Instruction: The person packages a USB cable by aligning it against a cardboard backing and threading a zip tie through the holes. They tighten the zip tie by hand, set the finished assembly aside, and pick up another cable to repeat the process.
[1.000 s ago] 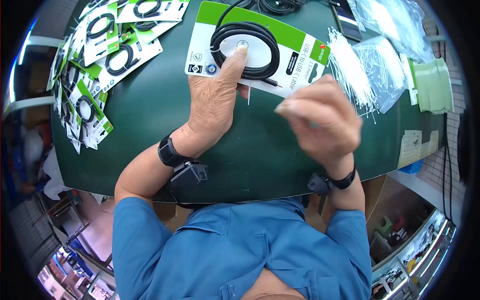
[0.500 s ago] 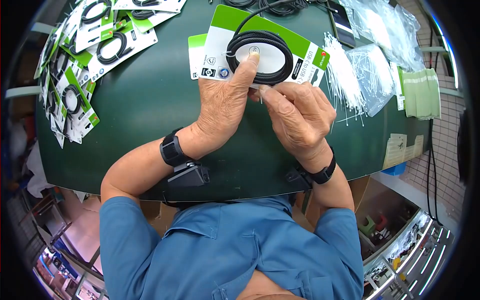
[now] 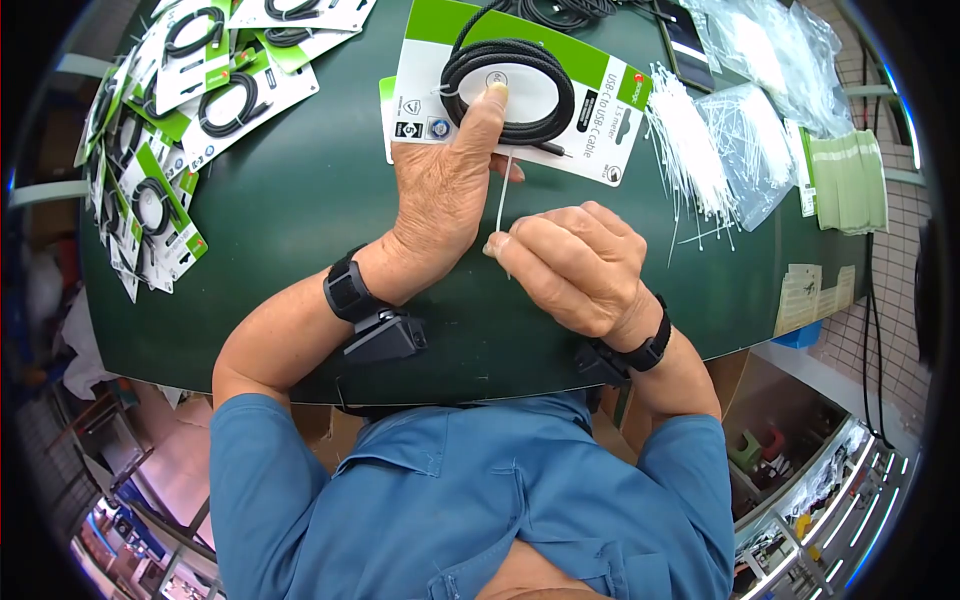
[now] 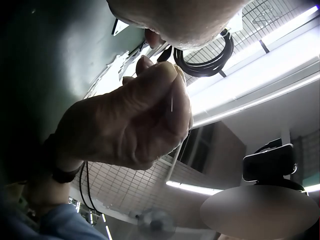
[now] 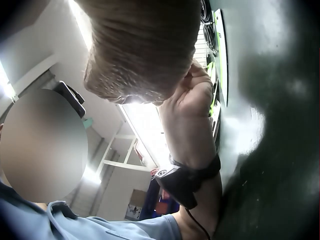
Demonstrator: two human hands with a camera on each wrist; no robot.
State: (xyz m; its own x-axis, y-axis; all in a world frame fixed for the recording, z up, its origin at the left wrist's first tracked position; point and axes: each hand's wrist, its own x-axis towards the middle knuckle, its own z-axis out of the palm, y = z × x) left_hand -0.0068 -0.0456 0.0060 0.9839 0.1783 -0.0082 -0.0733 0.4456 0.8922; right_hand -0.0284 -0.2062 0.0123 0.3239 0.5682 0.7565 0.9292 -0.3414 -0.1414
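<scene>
In the head view my left hand [image 3: 438, 195] grips a green and white card [image 3: 598, 150] by its lower edge, thumb pressing inside a coiled black cable [image 3: 562, 100] that lies on the card. A thin white tie [image 3: 503, 200] hangs from below the coil. My right hand [image 3: 580, 262] pinches its lower end between thumb and curled fingers. The left wrist view shows the right hand [image 4: 135, 115] pinching the tie [image 4: 172, 102] beneath the coil [image 4: 205, 65]. In the right wrist view the back of the right hand [image 5: 145, 45] hides its fingertips.
Carded cables [image 3: 150, 200] lie heaped at the left. At the right are loose white ties [image 3: 690, 160], plastic bags [image 3: 745, 150], a dark phone [image 3: 686, 45] and a pale green stack [image 3: 848, 185]. More black cables [image 3: 560, 12] lie at the back. Another card [image 3: 388, 110] shows behind the held one.
The right hand came in from the right to the card's lower edge, then moved down with the tie's end pinched. The left hand keeps its grip, with the card shifted slightly.
</scene>
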